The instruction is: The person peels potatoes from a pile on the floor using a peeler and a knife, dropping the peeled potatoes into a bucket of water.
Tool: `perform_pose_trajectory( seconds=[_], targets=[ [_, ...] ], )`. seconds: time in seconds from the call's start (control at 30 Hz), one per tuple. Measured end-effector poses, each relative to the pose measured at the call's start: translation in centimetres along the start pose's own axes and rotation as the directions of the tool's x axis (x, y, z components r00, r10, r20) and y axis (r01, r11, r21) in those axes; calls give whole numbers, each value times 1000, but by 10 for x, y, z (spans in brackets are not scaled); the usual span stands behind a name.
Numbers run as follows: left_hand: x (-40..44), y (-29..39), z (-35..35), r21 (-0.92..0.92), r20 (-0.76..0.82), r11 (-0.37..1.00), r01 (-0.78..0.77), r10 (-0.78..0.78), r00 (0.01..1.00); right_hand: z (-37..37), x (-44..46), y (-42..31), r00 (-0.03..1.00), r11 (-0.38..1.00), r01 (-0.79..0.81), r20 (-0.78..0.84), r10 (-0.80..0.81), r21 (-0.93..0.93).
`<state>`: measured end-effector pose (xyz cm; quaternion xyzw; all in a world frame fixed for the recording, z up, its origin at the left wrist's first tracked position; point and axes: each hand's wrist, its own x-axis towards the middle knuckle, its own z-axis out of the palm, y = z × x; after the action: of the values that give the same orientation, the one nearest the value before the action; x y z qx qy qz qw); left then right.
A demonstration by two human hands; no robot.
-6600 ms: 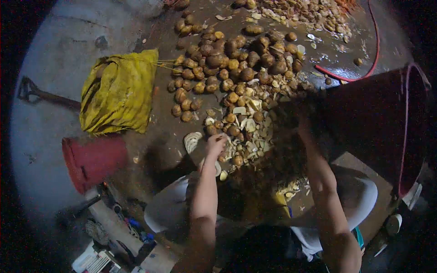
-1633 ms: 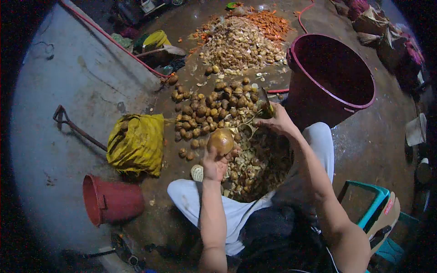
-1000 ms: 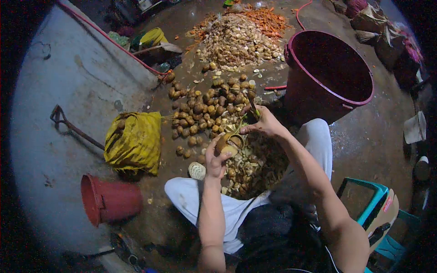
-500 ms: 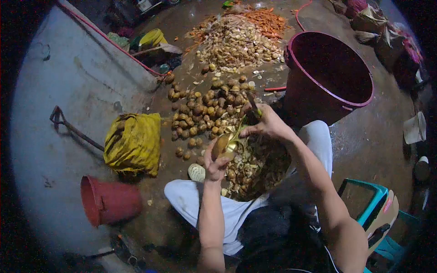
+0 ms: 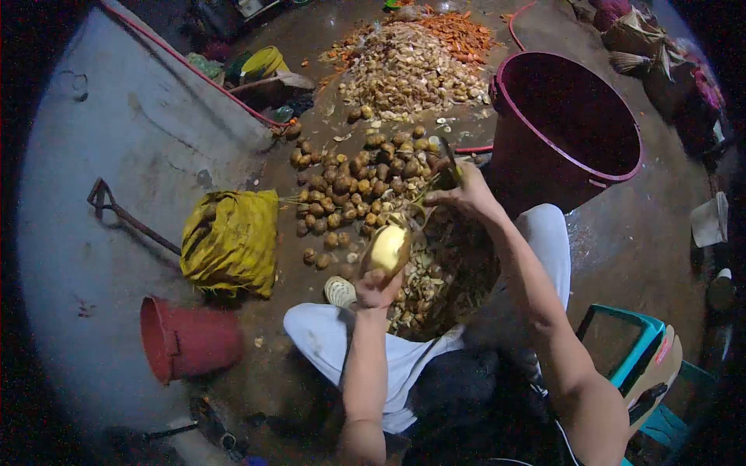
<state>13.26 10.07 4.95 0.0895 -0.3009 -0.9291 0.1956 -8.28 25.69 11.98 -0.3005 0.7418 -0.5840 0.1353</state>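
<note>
My left hand (image 5: 378, 290) is wrapped round the lower end of a large potato (image 5: 387, 250). Brown skin covers its sides, and a broad strip of pale yellow flesh is bare on top. To the right and a little farther off, my right hand (image 5: 472, 194) grips a knife (image 5: 449, 155) with its dark blade pointing up and away. A thin strip of peel (image 5: 426, 198) hangs by the right fingers. The blade is apart from the potato. Beyond both hands lies a heap of brown unpeeled potatoes (image 5: 342, 185); peelings (image 5: 423, 291) lie between my legs.
A tall maroon tub (image 5: 536, 147) stands at the right. A yellow sack (image 5: 229, 245) and a red bucket (image 5: 206, 342) are at the left, near the wall. Farther back are a pale heap (image 5: 412, 70) and orange peelings (image 5: 462, 37). A teal plastic crate (image 5: 637, 334) stands at lower right.
The knife and my right hand have drawn away from the potato, to the right. My left hand has shifted slightly right, and the bared yellow flesh now faces up.
</note>
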Motion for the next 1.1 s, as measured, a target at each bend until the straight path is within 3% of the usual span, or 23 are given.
perform_pose_trajectory(
  seconds=[0.07,0.13,0.17,0.2,0.23,0.27,0.3,0.33,0.4,0.47,0.5,0.6,0.67,0.73,0.8,0.83,0.87,0.93,0.97,1.0,1.07,1.1],
  targets=[
    [5,4,7,-127,175,989,71,-48,983,1,0,5,999,996,32,-30,-29,85],
    [9,7,14,-108,191,993,49,-28,981,11,-9,-11,980,980,196,47,-194,-33],
    [7,6,17,43,112,998,-36,31,993,16,-16,-22,967,965,246,93,-237,-94],
    [4,6,18,204,34,973,-107,102,994,22,-21,-22,980,987,159,128,-154,-30],
    [2,2,17,113,16,987,-118,117,993,21,-18,-16,982,979,183,62,-178,-93],
    [-3,2,13,4,-163,1000,-20,20,986,19,-14,-7,979,968,199,-7,-202,-151],
    [-2,0,0,-121,-57,992,31,-38,998,17,-5,4,988,991,127,-92,-123,43],
    [3,0,-9,-241,69,966,98,-84,994,5,0,4,992,992,80,-92,-89,-95],
    [2,-3,-20,-198,50,976,90,-82,995,3,-2,4,997,997,-17,-73,23,76],
    [6,-5,-10,-172,35,981,87,-82,996,16,-14,-13,967,965,250,-25,-253,-84],
    [1,-1,5,-74,-2,997,32,-32,999,22,-23,-30,962,958,274,32,-272,-88],
    [-2,3,6,15,37,999,-33,33,999,15,-15,-9,997,986,70,-14,-73,-154],
    [0,2,-12,-225,79,970,97,-81,994,2,-4,4,994,987,5,-111,-23,-159],
    [0,9,10,-282,29,957,63,-57,998,5,-3,2,990,992,124,-70,-125,-9],
    [5,13,22,84,56,996,5,-10,998,16,-16,-15,985,988,155,80,-154,-12],
    [0,13,22,110,-57,994,12,-6,998,22,-22,-22,978,980,200,67,-199,-9],
    [0,10,22,109,-64,994,16,-9,998,26,-27,-24,969,970,241,52,-241,-1],
    [-1,3,16,39,-115,999,2,3,993,19,-19,-17,997,996,66,35,-64,-59],
    [4,1,5,-148,-19,985,88,-91,996,14,-11,-2,1000,1000,12,-20,-12,-16],
    [3,3,4,-144,-15,986,87,-90,996,11,-5,0,996,999,-38,-75,40,31],
    [0,9,3,-271,29,954,131,-128,991,5,-3,3,999,999,-7,-49,9,50],
    [0,6,6,-244,-19,967,75,-82,996,4,-4,-1,1000,998,14,-12,-13,65]
  ],
)
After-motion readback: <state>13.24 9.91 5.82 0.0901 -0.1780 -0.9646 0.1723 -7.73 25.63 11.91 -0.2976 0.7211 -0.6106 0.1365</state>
